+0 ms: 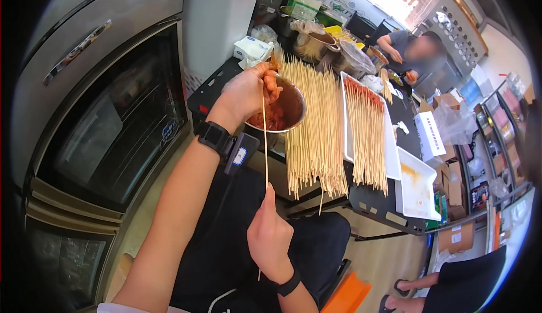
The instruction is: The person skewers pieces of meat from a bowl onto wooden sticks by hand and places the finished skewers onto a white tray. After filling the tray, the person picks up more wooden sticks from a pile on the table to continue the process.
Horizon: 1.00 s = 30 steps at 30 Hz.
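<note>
My left hand (247,91) is raised over a steel bowl (294,108) of reddish marinated meat and pinches a piece of meat (272,85) at the top of a thin bamboo skewer (265,143). My right hand (270,235) grips the lower part of that same skewer, close to my lap. The skewer runs nearly upright between the two hands. A big heap of bare skewers (313,126) lies on the black table just right of the bowl.
A white tray (392,160) holds several loaded skewers, with a second white tray (416,188) beside it. A steel oven (107,121) stands at left. Another person (418,53) sits at the far end. Someone's sandalled feet (403,290) are at bottom right. Boxes and pots crowd the table's back.
</note>
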### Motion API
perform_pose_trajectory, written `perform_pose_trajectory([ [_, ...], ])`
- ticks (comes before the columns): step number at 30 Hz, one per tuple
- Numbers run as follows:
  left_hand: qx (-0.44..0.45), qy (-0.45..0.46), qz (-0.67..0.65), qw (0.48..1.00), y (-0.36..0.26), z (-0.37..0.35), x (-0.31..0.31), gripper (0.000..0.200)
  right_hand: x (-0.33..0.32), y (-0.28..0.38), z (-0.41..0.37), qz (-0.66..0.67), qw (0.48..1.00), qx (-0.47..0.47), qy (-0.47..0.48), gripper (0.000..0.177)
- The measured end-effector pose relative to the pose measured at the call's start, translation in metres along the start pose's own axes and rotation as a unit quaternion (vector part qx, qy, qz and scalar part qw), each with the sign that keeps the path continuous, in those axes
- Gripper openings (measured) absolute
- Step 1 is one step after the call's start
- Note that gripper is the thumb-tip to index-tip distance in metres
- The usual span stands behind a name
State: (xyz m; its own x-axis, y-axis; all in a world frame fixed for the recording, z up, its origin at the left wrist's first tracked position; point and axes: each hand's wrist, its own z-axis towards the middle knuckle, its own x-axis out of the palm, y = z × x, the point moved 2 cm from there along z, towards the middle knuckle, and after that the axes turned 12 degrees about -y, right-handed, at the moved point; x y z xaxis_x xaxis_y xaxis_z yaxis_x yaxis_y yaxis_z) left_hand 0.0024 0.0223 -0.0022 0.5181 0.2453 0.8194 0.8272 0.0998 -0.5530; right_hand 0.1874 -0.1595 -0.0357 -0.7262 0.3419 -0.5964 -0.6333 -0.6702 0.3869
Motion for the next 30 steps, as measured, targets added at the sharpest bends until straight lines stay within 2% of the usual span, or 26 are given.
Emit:
perform_pose_trajectory([
  [2,-0.017,0.012,-0.057,0.998,-0.001,0.003,-0.001,0.019,0.001,0.000,0.000,0.002,1.000,-0.006,-0.005,0.051],
  [6,-0.034,0.002,-0.057,0.998,0.000,0.007,-0.002,0.019,-0.001,0.003,0.003,-0.018,0.999,0.021,0.040,0.050],
  [8,-0.011,-0.025,-0.031,0.999,0.001,0.007,-0.002,0.019,-0.002,0.003,0.007,-0.023,0.998,0.025,0.047,0.050],
  [11,-0.027,-0.058,-0.030,0.997,0.002,0.009,-0.002,0.019,-0.002,0.005,0.015,-0.010,1.000,0.004,0.021,0.049],
  [18,-0.010,-0.049,-0.003,0.999,0.004,0.016,-0.006,0.020,0.003,0.009,0.016,-0.024,0.999,0.004,0.029,0.048],
  [21,-0.004,-0.030,0.056,0.998,0.004,0.012,-0.002,0.021,0.002,0.008,0.012,-0.024,0.999,0.006,0.032,0.049],
  [23,0.020,-0.076,0.006,0.997,0.003,-0.003,0.008,0.018,0.002,0.008,0.012,-0.018,0.999,0.005,0.029,0.049],
  [24,0.040,-0.120,0.048,0.991,0.003,0.000,0.007,0.016,0.002,0.008,0.012,-0.020,0.999,0.010,0.032,0.050],
  [28,0.000,-0.112,0.077,0.991,0.004,0.006,0.006,0.015,0.006,0.010,0.011,-0.018,1.000,0.009,0.023,0.052],
  [30,0.017,-0.119,0.070,0.990,0.005,0.004,0.008,0.016,0.006,0.009,0.012,-0.019,0.999,0.006,0.025,0.053],
])
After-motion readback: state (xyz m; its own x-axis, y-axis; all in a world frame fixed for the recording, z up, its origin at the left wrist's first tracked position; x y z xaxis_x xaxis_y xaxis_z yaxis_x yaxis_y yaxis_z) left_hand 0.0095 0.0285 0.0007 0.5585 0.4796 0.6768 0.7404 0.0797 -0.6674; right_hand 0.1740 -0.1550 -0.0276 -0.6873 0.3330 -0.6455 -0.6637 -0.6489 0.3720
